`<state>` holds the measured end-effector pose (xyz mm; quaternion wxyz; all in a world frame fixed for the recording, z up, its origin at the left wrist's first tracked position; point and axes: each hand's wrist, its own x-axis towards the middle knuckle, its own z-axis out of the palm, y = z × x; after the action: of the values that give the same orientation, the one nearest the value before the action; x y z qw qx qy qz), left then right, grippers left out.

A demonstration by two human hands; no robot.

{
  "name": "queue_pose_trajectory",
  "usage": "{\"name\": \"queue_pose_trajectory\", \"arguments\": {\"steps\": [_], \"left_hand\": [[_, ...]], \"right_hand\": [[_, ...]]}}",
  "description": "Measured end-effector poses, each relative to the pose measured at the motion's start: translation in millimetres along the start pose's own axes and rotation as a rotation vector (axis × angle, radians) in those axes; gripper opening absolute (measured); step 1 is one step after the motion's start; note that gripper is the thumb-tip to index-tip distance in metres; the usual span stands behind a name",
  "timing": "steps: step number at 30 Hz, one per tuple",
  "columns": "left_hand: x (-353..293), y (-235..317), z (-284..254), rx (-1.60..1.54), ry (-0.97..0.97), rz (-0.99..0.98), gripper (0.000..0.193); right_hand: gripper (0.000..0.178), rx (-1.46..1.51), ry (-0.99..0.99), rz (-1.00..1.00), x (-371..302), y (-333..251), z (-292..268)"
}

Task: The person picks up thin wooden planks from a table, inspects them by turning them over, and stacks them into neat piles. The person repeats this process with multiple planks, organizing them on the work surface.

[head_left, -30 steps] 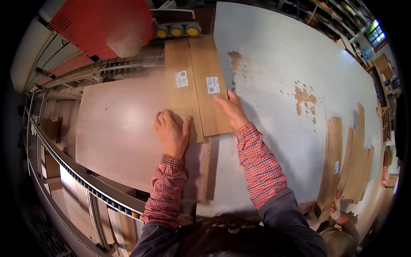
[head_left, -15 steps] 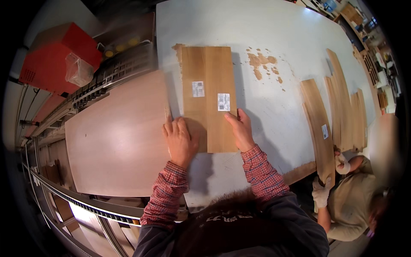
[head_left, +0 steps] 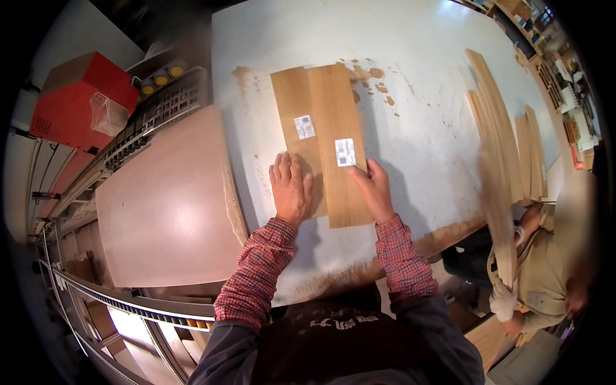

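Observation:
Two wooden boards lie side by side before me, a left board (head_left: 292,93) and a right board (head_left: 337,109), each bearing a white label. They tilt slightly, and their lower ends are out of line. My left hand (head_left: 292,189) rests on the lower left part of the left board with its fingers stretched out. With the thumb on top, my right hand (head_left: 374,192) grips the right edge of the right board below its label; the fingers underneath are hidden. Both boards are over a pale worktable (head_left: 423,173).
A smooth pinkish panel (head_left: 163,199) lies at left, by a red machine housing (head_left: 83,99) and a metal rail (head_left: 135,305). At right a co-worker's gloved hand (head_left: 504,301) holds a long plank (head_left: 500,224), blurred by motion. More planks (head_left: 529,154) lie near it.
My left hand has shifted from the left board's edge onto its face. The boards now tilt and their ends are staggered. The co-worker's plank has moved toward them. The view has shifted too.

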<state>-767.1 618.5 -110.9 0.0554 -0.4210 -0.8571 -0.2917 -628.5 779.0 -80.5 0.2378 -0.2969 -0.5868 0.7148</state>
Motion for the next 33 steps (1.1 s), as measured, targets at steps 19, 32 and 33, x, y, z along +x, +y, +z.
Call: {"name": "queue_pose_trajectory", "arguments": {"steps": [19,32,33], "left_hand": [[-139.6,174.5,1.2,-0.393,-0.335,0.072,0.091],[-158.6,220.4,8.8,-0.857,-0.515,-0.158,0.06],[-157.0,222.6,8.2,-1.006,-0.517,-0.315,0.057]], "right_hand": [[0.05,-0.771,0.204,-0.234,-175.3,5.9,-125.5],[0.051,-0.064,-0.013,0.416,-255.7,17.5,-250.4],[0.049,0.038,-0.007,0.379,-259.9,19.1,-244.6]]}}
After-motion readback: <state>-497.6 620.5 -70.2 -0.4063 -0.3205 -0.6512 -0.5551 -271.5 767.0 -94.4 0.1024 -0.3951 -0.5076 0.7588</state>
